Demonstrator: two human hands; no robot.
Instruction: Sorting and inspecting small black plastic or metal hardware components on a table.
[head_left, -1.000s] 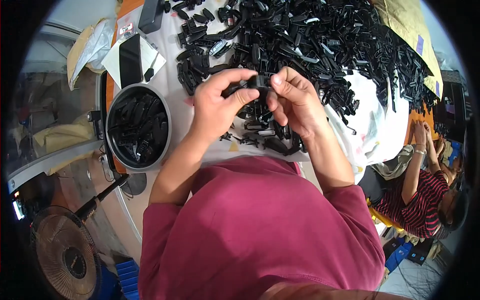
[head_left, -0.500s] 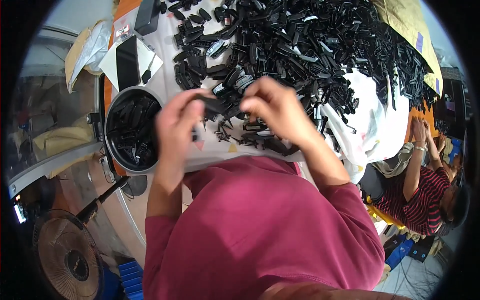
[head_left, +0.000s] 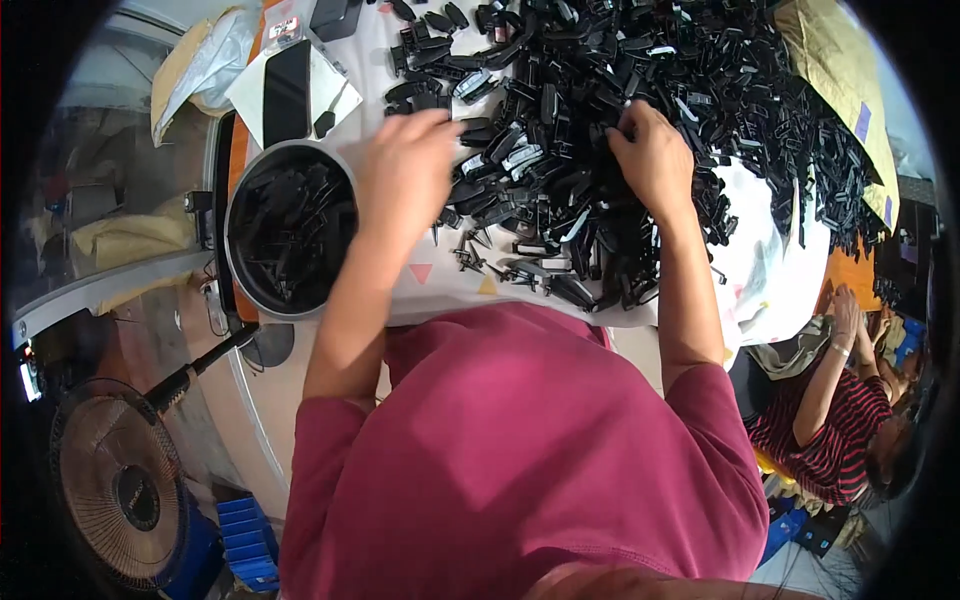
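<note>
A wide heap of small black plastic parts (head_left: 570, 90) covers the table. My right hand (head_left: 655, 158) reaches into its middle, thumb and fingers curled together among the parts; what they pinch is lost against the black. Over the left side of the heap is my left hand (head_left: 405, 180), smeared by motion, beside a loose group of black pieces (head_left: 425, 50). Whether it holds anything does not show. Several thin, small black pieces (head_left: 470, 252) lie on the white patterned cloth (head_left: 400, 300) near me.
Left of my left arm stands a round grey tub (head_left: 232, 235) with black parts inside. Behind it a phone (head_left: 287, 90) rests on a white box. A brown paper sheet (head_left: 850, 100) borders the heap at right, where another person (head_left: 835, 420) sits. A fan (head_left: 130, 490) stands lower left.
My hands were close together over the near cloth, the left with a black plastic part. They have moved apart: the left farther forward, the right forward and rightward into the heap. The view has shifted slightly.
</note>
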